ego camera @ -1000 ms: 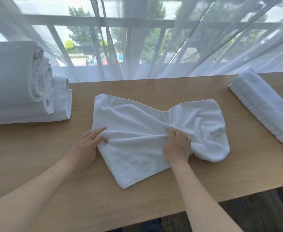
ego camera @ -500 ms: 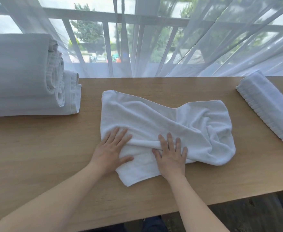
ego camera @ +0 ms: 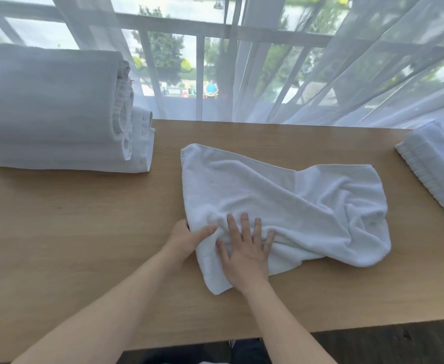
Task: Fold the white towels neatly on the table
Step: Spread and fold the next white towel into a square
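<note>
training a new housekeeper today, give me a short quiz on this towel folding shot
1. True or false: the right hand lies flat with straight fingers on the rumpled white towel.
2. What does the left hand do? A pinches the towel's left edge; B rests on the bare table; C lifts a rolled towel.
3. Fill in: the stack of rolled towels sits at the table's far ____ corner.

Key: 1 true; 2 A; 3 left.

Bright, diffuse daylight came through the sheer curtain (ego camera: 347,74) behind the table (ego camera: 84,232), leaving only faint, soft shadows. No harsh glare showed. Wide-angle distortion bent the edges, and the whole picture looked slightly soft
</note>
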Action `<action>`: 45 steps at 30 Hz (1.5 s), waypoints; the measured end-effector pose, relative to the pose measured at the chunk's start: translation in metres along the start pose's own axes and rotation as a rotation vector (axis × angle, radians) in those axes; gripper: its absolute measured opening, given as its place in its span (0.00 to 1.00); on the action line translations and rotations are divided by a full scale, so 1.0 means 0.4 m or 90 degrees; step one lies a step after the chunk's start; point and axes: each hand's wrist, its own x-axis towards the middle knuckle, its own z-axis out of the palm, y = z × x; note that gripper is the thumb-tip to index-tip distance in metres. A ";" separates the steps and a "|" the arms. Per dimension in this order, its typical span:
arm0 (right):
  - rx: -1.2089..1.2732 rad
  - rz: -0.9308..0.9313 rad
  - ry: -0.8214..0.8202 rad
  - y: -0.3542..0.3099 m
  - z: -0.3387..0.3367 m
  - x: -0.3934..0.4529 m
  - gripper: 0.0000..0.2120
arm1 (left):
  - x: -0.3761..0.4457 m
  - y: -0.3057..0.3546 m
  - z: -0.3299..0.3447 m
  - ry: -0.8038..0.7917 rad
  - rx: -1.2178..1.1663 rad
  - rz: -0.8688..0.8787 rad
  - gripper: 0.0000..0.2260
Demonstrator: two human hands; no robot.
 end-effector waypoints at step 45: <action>0.087 -0.101 -0.032 0.256 -0.066 -0.100 0.27 | -0.191 -0.190 0.007 0.437 0.629 0.171 0.20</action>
